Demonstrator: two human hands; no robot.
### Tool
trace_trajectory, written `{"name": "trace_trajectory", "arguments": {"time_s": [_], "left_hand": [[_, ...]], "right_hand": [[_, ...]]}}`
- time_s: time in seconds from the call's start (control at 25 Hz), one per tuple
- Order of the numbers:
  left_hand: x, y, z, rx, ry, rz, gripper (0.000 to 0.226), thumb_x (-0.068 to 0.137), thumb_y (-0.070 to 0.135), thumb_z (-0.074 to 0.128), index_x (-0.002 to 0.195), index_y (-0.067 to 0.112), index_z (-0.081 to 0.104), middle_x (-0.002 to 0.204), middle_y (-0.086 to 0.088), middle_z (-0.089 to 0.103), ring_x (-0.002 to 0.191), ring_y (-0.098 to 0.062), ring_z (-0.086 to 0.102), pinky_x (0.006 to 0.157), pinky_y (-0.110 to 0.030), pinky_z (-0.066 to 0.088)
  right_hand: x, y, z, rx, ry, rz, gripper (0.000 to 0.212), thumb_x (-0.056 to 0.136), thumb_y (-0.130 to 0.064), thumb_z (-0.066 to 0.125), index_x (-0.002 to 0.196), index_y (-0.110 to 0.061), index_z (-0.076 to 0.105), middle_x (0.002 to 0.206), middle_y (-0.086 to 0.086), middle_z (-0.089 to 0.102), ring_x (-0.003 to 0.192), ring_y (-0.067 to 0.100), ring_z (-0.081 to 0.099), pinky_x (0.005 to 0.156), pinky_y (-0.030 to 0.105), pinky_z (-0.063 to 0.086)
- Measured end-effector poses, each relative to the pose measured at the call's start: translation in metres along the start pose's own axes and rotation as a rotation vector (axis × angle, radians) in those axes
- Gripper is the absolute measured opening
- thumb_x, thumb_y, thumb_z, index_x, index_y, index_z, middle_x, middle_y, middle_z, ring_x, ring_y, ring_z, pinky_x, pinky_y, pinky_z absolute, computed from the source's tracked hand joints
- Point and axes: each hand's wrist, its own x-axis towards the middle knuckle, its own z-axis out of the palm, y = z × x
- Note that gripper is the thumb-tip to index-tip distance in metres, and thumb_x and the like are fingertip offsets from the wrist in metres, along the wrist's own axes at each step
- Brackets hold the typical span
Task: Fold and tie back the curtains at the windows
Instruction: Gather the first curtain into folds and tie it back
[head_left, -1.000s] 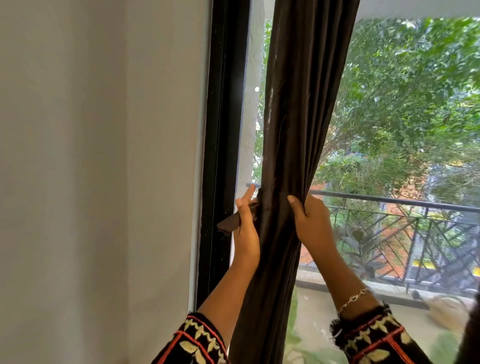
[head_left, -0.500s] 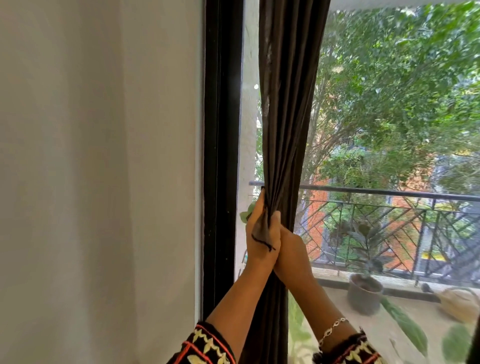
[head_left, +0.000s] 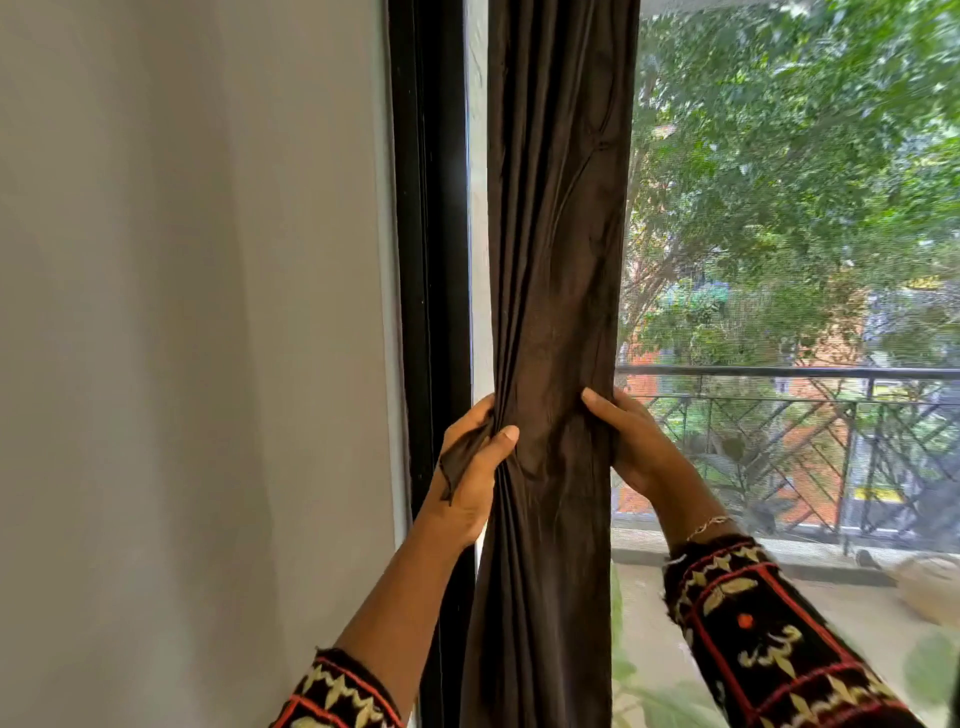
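Observation:
A dark brown curtain (head_left: 558, 234) hangs gathered into a narrow column beside the black window frame (head_left: 431, 208). My left hand (head_left: 472, 467) grips the curtain's left edge at waist height, thumb across the front folds, and a short brown tie-back strip (head_left: 457, 462) lies in its palm. On the other side my right hand (head_left: 628, 441) holds the right edge, thumb on the front and fingers hidden behind the cloth. Between the two hands the bundle is pinched narrower.
A plain white wall (head_left: 182, 338) fills the left side. Through the window glass I see a balcony railing (head_left: 805, 374), trees and a pale object on the balcony floor (head_left: 930, 587).
My hands were pressed together on the bundle half a second ago. They have moved apart, one on each edge of the curtain, and the gathered column looks wider.

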Motion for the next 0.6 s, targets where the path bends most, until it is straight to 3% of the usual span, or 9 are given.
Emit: {"name": "trace_trajectory", "arguments": {"time_s": [0.08,0.16,0.24,0.36,0.44,0.52,0.6], "left_hand": [[0.004,0.001,-0.007,0.001,-0.014,-0.022,0.039,0.087,-0.007,0.052,0.121,0.012,0.052,0.113,-0.004,0.062,0.098,-0.004,0.063,0.087,-0.014,0.050],[0.006,0.002,-0.013,0.010,-0.006,-0.032,0.046,0.083,0.001,0.060,0.127,0.010,0.050,0.120,-0.006,0.061,0.111,-0.012,0.059,0.095,-0.020,0.047],[0.005,0.004,-0.015,0.057,0.034,-0.007,0.039,0.085,0.004,0.059,0.121,0.018,0.053,0.118,0.000,0.062,0.114,-0.009,0.057,0.094,-0.017,0.046],[0.000,0.012,-0.007,0.217,0.048,0.127,0.036,0.092,0.002,0.051,0.118,0.026,0.045,0.119,0.006,0.056,0.105,0.010,0.054,0.086,-0.005,0.042],[-0.002,0.014,0.002,0.304,0.020,0.224,0.036,0.093,-0.005,0.043,0.123,0.014,0.043,0.112,0.004,0.057,0.094,0.019,0.055,0.082,-0.001,0.041],[-0.006,0.013,0.013,0.322,-0.018,0.251,0.035,0.094,-0.007,0.039,0.128,0.001,0.044,0.114,-0.003,0.056,0.093,0.017,0.055,0.081,0.000,0.041],[-0.010,0.012,0.023,0.320,-0.041,0.223,0.037,0.095,-0.003,0.039,0.131,0.007,0.040,0.112,0.005,0.053,0.093,0.015,0.053,0.078,0.003,0.039]], "right_hand": [[-0.001,-0.002,0.002,0.002,-0.056,0.082,0.070,0.050,-0.037,0.087,0.108,-0.008,0.062,0.087,0.003,0.075,0.077,0.016,0.072,0.062,0.025,0.057],[-0.001,-0.004,0.008,-0.010,-0.054,0.125,0.040,0.077,-0.015,0.069,0.114,-0.004,0.059,0.081,0.002,0.075,0.072,0.015,0.071,0.062,0.025,0.058],[-0.002,-0.004,0.017,-0.099,-0.002,0.083,0.033,0.083,-0.005,0.062,0.116,-0.004,0.060,0.084,0.003,0.073,0.078,0.019,0.071,0.064,0.025,0.059],[-0.013,0.002,0.037,-0.599,0.177,-0.203,0.030,0.085,-0.008,0.063,0.114,-0.007,0.061,0.098,0.010,0.069,0.096,0.029,0.065,0.077,0.033,0.055],[-0.026,0.012,0.052,-1.061,0.320,-0.391,0.029,0.088,-0.012,0.056,0.116,-0.007,0.056,0.089,0.013,0.066,0.083,0.032,0.062,0.069,0.033,0.046],[-0.038,0.019,0.069,-1.210,0.379,-0.495,0.027,0.092,-0.022,0.047,0.118,-0.014,0.048,0.073,0.001,0.057,0.066,0.026,0.055,0.058,0.030,0.040],[-0.045,0.031,0.077,-1.282,0.374,-0.489,0.035,0.096,-0.030,0.041,0.129,-0.019,0.038,0.078,-0.004,0.056,0.067,0.021,0.058,0.057,0.030,0.044]]}}
